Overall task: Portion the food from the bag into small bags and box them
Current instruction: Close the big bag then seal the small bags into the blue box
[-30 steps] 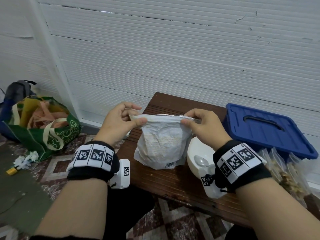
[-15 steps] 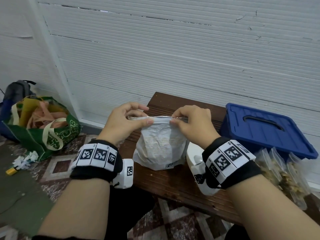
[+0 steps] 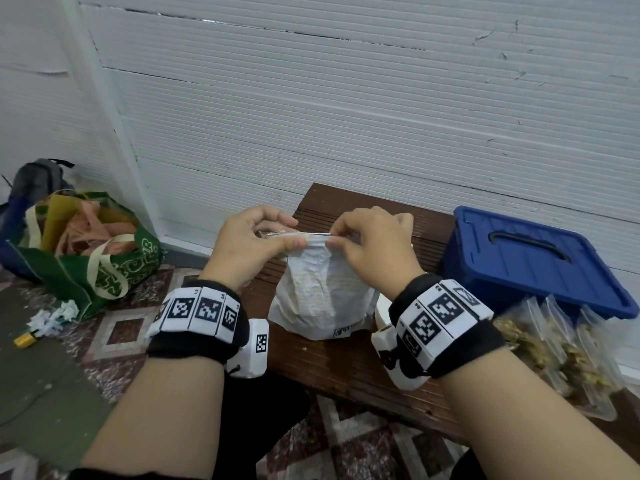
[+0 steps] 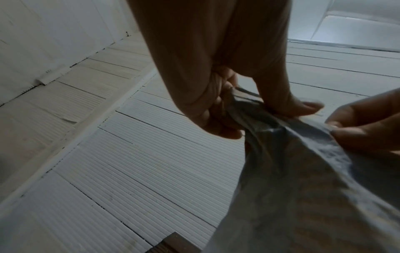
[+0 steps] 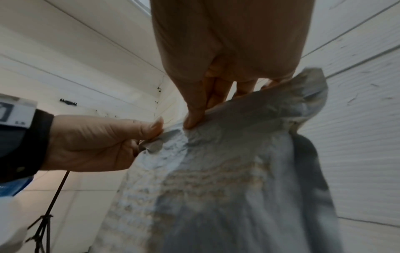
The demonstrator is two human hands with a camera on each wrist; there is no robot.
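Observation:
A crumpled white food bag (image 3: 320, 299) stands upright on the brown slatted table (image 3: 332, 365). My left hand (image 3: 277, 233) pinches the left part of its top edge between thumb and fingers. My right hand (image 3: 341, 237) pinches the same edge just beside it, thumbs nearly touching. In the left wrist view the left hand (image 4: 255, 113) grips the bunched bag top (image 4: 270, 130). The right wrist view shows my right hand (image 5: 201, 113) pinching the white bag (image 5: 227, 171). Several small clear bags (image 3: 554, 344) filled with brownish food lie at the right, before the blue box (image 3: 530, 258) with its lid on.
A white bowl (image 3: 382, 308) sits partly hidden behind my right wrist. On the tiled floor at the left stand a green tote bag (image 3: 93, 251) and a grey backpack (image 3: 38, 178). A white ribbed wall (image 3: 346, 116) runs close behind the table.
My right hand has slid left along the bag's top edge until it sits beside my left hand, covering the bowl. The bag's top is now bunched narrower.

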